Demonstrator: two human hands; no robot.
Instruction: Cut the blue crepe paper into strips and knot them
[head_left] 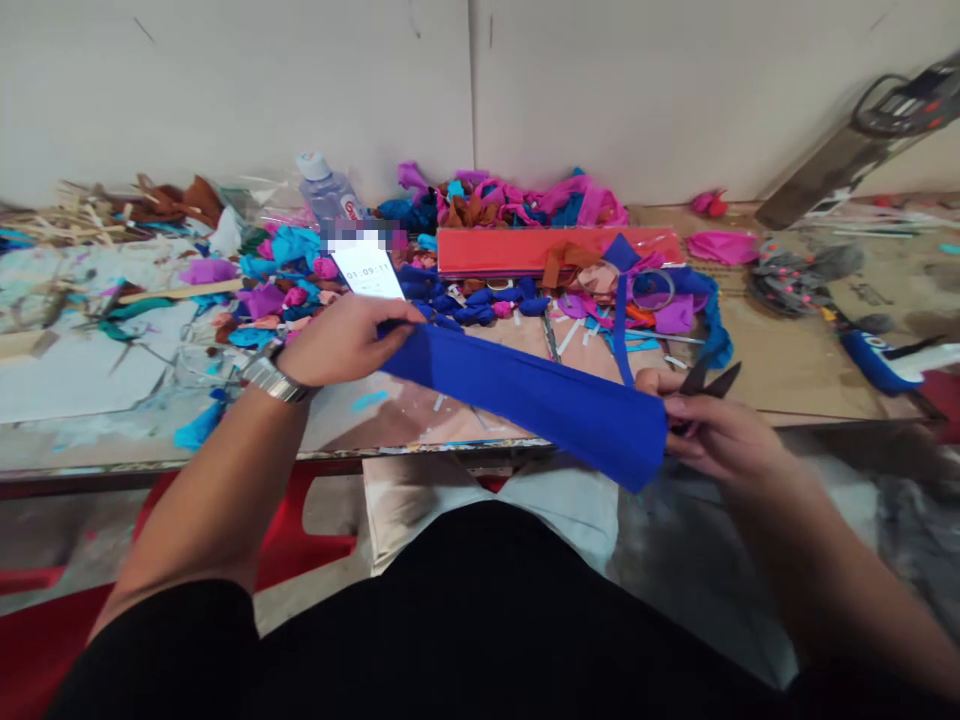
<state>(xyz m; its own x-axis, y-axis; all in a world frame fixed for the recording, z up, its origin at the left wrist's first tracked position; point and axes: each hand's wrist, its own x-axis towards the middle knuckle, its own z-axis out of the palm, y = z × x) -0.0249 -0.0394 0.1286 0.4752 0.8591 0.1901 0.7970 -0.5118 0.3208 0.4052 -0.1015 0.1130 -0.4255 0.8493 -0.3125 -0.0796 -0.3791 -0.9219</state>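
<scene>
- The folded blue crepe strip is stretched between both hands, held just above the near edge of the worktop and sloping down toward the right.
- The left hand pinches the strip's upper end, fingers closed on the paper; a metal watch sits at that wrist.
- The right hand is at the strip's lower end — its fingers wrap the handles of the black scissors, whose blades stand slightly parted just beside the blue edge. Whether this hand also grips the paper I cannot tell.
- As I judge it, no cut shows in this strip yet; the end by the blades looks whole, so the snipping of this piece is still to come.
- Small twisted pieces in blue, pink and purple lie heaped further back on the worktop — finished bits, by the look of them.
- Behind them lie a flat red paper pack, a roll of clear tape, a phone propped upright and a plastic water bottle.
- A thin blue strip hangs loose past the tape.
</scene>
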